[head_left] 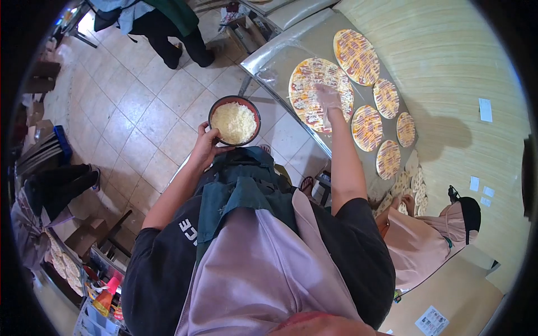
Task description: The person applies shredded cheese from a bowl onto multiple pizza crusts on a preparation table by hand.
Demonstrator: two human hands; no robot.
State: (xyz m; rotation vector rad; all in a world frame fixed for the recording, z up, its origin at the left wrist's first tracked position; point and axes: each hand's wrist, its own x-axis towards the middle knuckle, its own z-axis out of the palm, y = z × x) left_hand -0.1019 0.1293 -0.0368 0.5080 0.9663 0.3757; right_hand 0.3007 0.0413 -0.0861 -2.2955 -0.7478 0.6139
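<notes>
My left hand grips the rim and side of a dark round bowl with a reddish inside, held in front of my apron. White grated cheese fills much of it. In a clear plastic glove, my right hand is over the large pizza on the metal table, its fingers looking stretched out and low over the topping. White shreds and streaks of sauce cover this pizza. The glove and the hand hide part of its right side.
Another large pizza and several smaller pizzas lie on the metal table by the wall. A co-worker at the right handles a heap of flat breads. Another person stands on the tiled floor at upper left.
</notes>
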